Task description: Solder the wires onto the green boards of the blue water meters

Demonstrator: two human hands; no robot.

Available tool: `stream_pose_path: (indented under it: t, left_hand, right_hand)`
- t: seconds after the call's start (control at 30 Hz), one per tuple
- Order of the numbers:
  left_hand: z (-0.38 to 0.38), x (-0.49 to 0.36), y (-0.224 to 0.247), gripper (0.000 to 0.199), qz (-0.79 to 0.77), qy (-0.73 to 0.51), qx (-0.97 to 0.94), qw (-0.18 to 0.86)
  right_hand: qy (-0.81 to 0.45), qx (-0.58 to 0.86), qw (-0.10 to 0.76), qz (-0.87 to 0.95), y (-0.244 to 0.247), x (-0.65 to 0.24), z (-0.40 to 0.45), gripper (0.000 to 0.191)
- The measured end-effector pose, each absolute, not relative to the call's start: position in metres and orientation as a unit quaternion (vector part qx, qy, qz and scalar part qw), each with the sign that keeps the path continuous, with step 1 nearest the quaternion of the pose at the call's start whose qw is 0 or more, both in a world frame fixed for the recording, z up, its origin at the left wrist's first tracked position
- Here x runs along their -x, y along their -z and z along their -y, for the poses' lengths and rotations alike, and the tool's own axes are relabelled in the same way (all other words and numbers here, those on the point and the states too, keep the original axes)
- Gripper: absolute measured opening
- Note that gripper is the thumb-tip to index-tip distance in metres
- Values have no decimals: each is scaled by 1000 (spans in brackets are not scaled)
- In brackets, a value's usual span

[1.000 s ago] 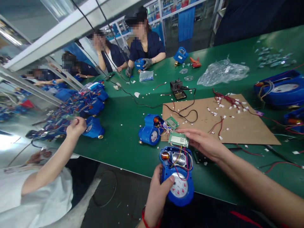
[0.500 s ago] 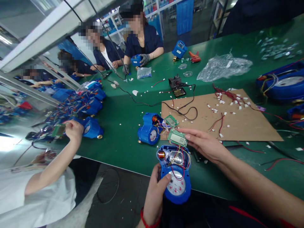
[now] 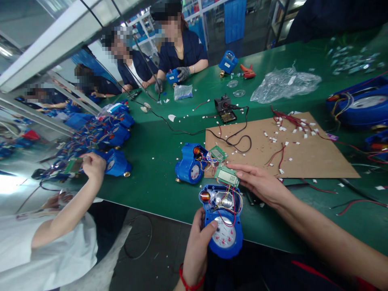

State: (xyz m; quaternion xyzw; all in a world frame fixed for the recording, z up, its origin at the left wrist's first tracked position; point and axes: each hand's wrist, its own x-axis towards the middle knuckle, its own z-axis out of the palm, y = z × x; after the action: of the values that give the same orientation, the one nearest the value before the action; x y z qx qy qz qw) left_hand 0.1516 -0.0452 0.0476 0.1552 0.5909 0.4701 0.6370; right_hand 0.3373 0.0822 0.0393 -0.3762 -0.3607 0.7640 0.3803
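We hold the open meter (image 3: 218,215) at the near edge of the tabletop (image 3: 151,182): the left hand (image 3: 198,242) grips its side, thumb over the dial (image 3: 226,237), presumably for steadiness. Our right hand (image 3: 260,182) pinches the circuit board (image 3: 226,177) by one edge, probably to spare the wires (image 3: 234,216). A second meter (image 3: 186,163) crowds the space just beyond; a black cable (image 3: 250,142) loops over the cardboard (image 3: 303,161).

dial (image 3: 226,234) partly hidden, right-edge meters (image 3: 360,103) cut off
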Motion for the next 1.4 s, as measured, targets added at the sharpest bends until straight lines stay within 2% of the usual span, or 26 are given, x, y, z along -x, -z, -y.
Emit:
stream_pose_path:
  t: [0.77, 1.4]
  left_hand:
    - [47, -150, -47, 52, -584, -472, -164, 639]
    - [48, -149, -43, 57, -581, -470, -165, 644]
  right_hand:
    - [-767, 379, 373, 359, -34, -338, -82, 31]
    - [-777, 369, 372, 350, -30, -337, -82, 29]
